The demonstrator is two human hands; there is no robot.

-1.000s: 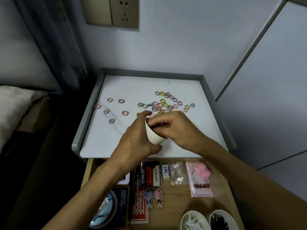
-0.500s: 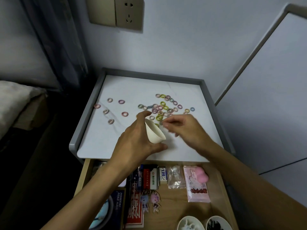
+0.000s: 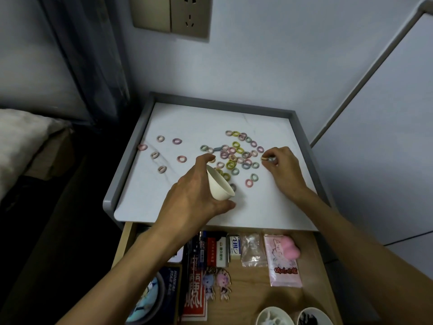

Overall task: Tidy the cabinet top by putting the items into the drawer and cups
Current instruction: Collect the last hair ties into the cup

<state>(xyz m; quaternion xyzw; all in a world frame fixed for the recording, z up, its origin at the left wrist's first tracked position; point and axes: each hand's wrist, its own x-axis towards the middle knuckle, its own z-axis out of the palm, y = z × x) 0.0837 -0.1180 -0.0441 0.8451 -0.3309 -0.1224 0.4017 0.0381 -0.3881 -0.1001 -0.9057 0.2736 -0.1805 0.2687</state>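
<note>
Several small pastel hair ties (image 3: 236, 156) lie scattered on the white cabinet top (image 3: 194, 123), most in a heap at its middle, a few loose at the left (image 3: 160, 138). My left hand (image 3: 194, 195) grips a small white cup (image 3: 219, 186), tilted with its mouth toward the heap, just above the top. My right hand (image 3: 281, 165) is at the heap's right edge, its fingertips pinched on a hair tie. Below the top, the wooden drawer (image 3: 311, 289) stands pulled out.
In the drawer lie boxes and cards (image 3: 210, 252), two figure keychains (image 3: 216, 282), a clear bag (image 3: 253, 249), a pink packet (image 3: 282, 261) and two white cups (image 3: 274, 316) at the front right. A grey raised rim (image 3: 131, 146) borders the top. A wall socket (image 3: 189, 15) hangs above.
My right hand left the cup's mouth, moved right across the heap and pinched a hair tie. The left hand tipped the cup further toward the heap.
</note>
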